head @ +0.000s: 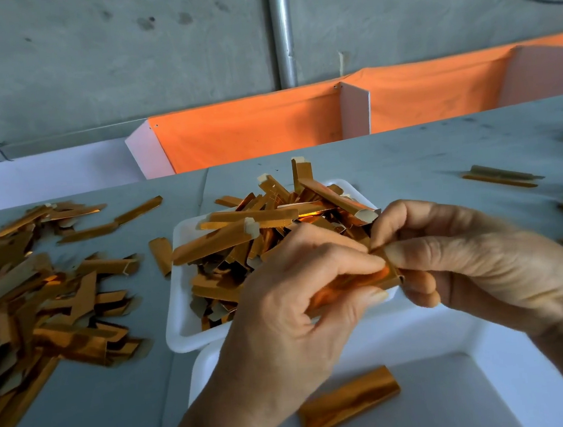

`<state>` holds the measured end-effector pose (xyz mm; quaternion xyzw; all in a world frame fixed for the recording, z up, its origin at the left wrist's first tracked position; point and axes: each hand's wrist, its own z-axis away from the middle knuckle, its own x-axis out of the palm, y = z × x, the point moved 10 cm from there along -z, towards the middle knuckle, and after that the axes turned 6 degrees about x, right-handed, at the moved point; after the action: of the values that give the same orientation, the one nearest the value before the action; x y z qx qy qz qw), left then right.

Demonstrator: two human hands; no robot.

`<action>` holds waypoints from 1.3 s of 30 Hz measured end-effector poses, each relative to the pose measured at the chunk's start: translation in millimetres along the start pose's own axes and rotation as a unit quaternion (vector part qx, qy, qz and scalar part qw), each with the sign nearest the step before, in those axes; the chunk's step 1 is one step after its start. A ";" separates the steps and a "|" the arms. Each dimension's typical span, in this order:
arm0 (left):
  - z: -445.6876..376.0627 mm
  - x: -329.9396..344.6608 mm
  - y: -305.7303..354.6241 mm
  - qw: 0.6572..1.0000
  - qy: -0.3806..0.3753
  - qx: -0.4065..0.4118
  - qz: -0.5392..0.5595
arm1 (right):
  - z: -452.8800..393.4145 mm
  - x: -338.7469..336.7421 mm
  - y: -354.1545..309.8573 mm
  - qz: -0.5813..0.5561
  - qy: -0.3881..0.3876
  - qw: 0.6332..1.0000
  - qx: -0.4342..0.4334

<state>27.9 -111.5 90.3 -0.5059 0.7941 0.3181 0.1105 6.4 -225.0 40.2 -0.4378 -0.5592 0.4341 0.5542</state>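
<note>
A shiny gold card piece (359,283) is held between both hands above two white trays. My left hand (283,320) pinches its left part with thumb and fingers. My right hand (467,264) pinches its right end, fingers curled round it. Behind the hands a white tray (179,312) is heaped with several folded gold card pieces (257,229). A nearer white tray (495,382) holds one folded gold piece (349,401).
A loose pile of flat gold card blanks (40,295) covers the grey table (102,402) at the left. More gold pieces (501,176) lie at the right and far right edge. Orange cloth bins (251,130) with white dividers run along the back, before a concrete wall.
</note>
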 end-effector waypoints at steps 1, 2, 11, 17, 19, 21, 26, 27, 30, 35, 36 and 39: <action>1.2 -0.6 -3.6 0.999 0.011 -0.013 0.043 | -0.8 0.4 1.1 -0.018 -0.004 1.000 -0.003; 2.4 -0.9 -7.5 0.996 0.021 -0.026 0.085 | -1.9 1.3 2.1 -0.032 -0.008 0.999 -0.006; 6.0 1.7 -20.7 0.971 0.050 -0.078 0.221 | -8.3 9.6 5.0 -0.090 -0.030 0.995 -0.012; 5.7 3.2 -20.5 0.967 0.051 -0.079 0.238 | -6.1 12.2 1.5 -0.093 -0.029 0.995 -0.015; 5.2 3.7 -20.0 0.968 0.047 -0.079 0.234 | -5.5 10.9 2.2 -0.097 -0.020 0.995 -0.007; 4.9 4.1 -19.9 0.968 0.044 -0.079 0.232 | -5.6 9.0 3.3 -0.100 -0.008 0.995 -0.003; 6.0 2.4 -21.1 0.973 0.045 -0.077 0.214 | -6.3 8.2 7.9 -0.098 0.000 0.995 0.011; 6.1 2.5 -21.0 0.973 0.046 -0.078 0.210 | -6.1 8.5 8.9 -0.103 -0.002 0.995 0.014; 5.9 0.0 -20.5 0.978 0.056 -0.069 0.189 | -6.0 6.6 8.9 -0.122 0.004 0.992 0.010; 3.2 -4.7 -13.9 0.989 0.053 -0.036 0.133 | -5.8 6.1 7.0 -0.125 -0.005 0.992 0.012; 2.7 -5.0 -12.6 0.990 0.052 -0.033 0.129 | -5.7 6.2 6.8 -0.124 -0.005 0.992 0.012; 2.0 -5.3 -11.2 0.990 0.050 -0.029 0.127 | -5.7 7.0 6.8 -0.129 -0.005 0.992 0.010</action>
<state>39.8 -109.6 87.0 -0.4192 0.8470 0.3266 0.0151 12.1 -216.6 35.3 -0.3546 -0.6092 0.3666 0.6072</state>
